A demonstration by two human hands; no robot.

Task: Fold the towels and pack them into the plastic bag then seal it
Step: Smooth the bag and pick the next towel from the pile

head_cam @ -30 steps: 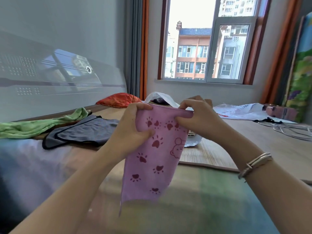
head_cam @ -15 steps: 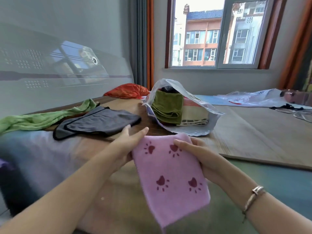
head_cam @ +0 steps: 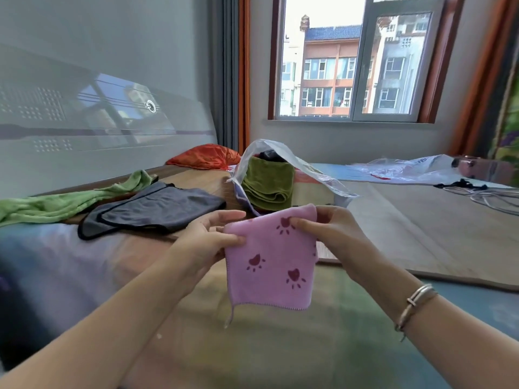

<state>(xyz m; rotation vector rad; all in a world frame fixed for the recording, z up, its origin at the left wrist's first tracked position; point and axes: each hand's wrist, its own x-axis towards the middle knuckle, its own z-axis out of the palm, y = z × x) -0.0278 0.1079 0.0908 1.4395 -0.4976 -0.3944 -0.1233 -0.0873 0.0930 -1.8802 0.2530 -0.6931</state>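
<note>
A folded pink towel (head_cam: 271, 262) with dark red paw prints hangs in front of me above the bed. My left hand (head_cam: 209, 240) pinches its upper left corner and my right hand (head_cam: 328, 231) pinches its upper right corner. Just behind it stands an open clear plastic bag (head_cam: 323, 178) holding a folded olive green towel (head_cam: 268, 183) and other folded cloth. A dark grey towel (head_cam: 151, 211) lies spread out to the left, with a light green towel (head_cam: 64, 203) bunched beyond it.
An orange cloth (head_cam: 207, 157) lies at the head of the bed by the curtain. Another plastic bag (head_cam: 404, 171) and loose cables (head_cam: 494, 195) sit at the far right on the woven mat (head_cam: 421, 234). A glossy headboard runs along the left.
The long hanging pink towel has been folded in half into a smaller square. Both hands lowered with it, then raised it a little and now hold its top corners.
</note>
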